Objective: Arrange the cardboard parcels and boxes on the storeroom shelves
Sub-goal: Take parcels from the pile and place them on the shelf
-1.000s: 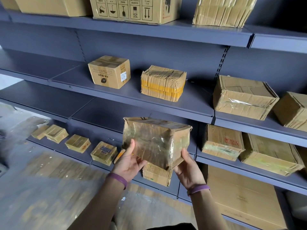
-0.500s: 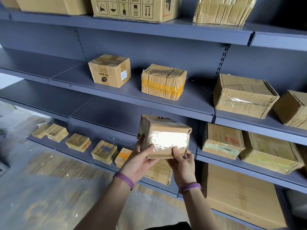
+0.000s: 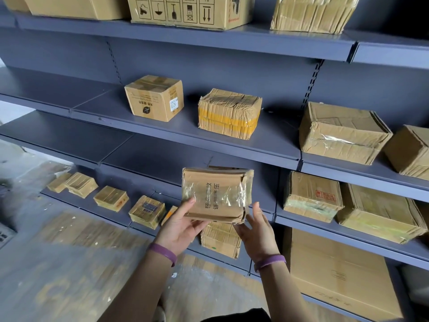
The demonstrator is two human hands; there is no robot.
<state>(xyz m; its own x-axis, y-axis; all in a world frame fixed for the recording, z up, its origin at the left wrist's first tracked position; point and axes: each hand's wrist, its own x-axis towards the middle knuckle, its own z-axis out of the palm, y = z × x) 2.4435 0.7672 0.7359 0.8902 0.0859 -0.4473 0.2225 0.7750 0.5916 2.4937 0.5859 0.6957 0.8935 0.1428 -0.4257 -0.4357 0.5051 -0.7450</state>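
Tape glints across the whole front of the taped parcel point(image 3: 217, 194), which I hold in the air before the bare stretch of the middle shelf point(image 3: 162, 159); it is not yet resting on it. My left hand point(image 3: 178, 228) grips the lower left corner, thumb point(image 3: 189, 203) pressed on the front face and fingers behind. My right hand point(image 3: 257, 233) lies open against the lower right corner, fingers nearly straight, propping rather than clutching.

The real hold is therefore one-sided, and I judge the slick wrap could let the parcel twist or slide. Before pushing forward I should curl my right fingers under the bottom edge. Then I should lift the base over the shelf's front edge, set it flat and slide it back, square to that edge.

The gap is wide. Past the upright at its right end stands a stamped box point(image 3: 312, 196), well apart from my parcel, with a larger flat box point(image 3: 380, 212) beside it. On the upper shelf point(image 3: 104, 105) a printed box point(image 3: 154, 97) and a yellow-banded bundle point(image 3: 228, 113) sit near the front edge. That edge overhangs my spot, so I must go in low.

On the lower shelf point(image 3: 89, 203), a ribbed bundle point(image 3: 220, 240) shows just under the parcel. A row of small packets point(image 3: 147, 211) runs toward the left end. I judge a dropped parcel would land among them.
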